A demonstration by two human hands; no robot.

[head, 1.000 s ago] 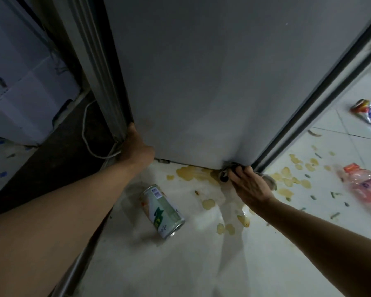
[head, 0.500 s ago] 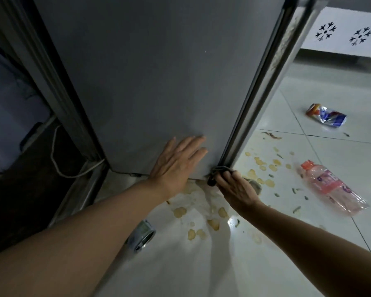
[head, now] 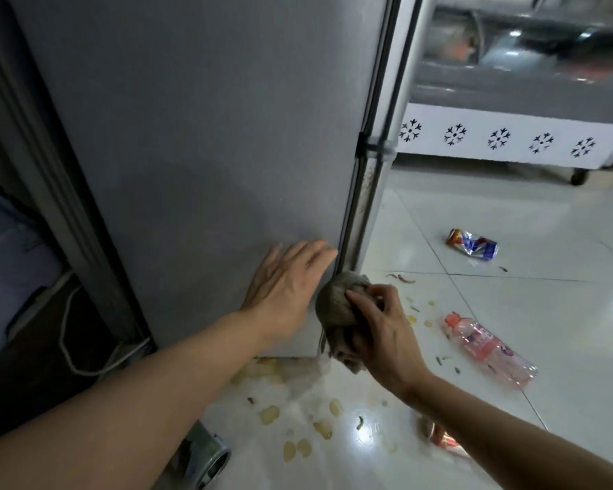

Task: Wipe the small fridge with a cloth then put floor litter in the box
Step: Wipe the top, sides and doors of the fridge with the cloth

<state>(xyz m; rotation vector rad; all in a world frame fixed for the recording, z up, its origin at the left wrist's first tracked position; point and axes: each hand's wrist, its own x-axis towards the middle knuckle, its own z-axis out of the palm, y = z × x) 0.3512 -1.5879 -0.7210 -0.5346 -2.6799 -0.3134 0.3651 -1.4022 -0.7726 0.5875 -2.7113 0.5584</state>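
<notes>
**Fridge corner getting a wipe**

Cord [head: 85,362] is lying on the dark floor at the far left, beside the small fridge [head: 199,143]. The fridge is standing tall, so its long way is going up and down, and its grey side is filling the middle of the view.

The left hand [head: 287,284] is resting flat on the low part of that grey side, with its fingers straight and pointing right toward the fridge's front edge. It is holding nothing.

Just to its right, the right hand [head: 383,330] is gripping the cloth [head: 337,309] with curled fingers. The bunched cloth is touching the fridge's bottom front corner. So the right hand is the nearer one to the edge, and I think it is going to rub up along that tall edge next.

Yellow bits [head: 298,450] are lying on the white floor [head: 510,213] near the person, and a can [head: 206,457] is lying near the left arm. To the right, a pink bottle [head: 489,348] is lying on its side. Farther off, a crushed can [head: 472,244] is lying too. The box is not in view.
</notes>
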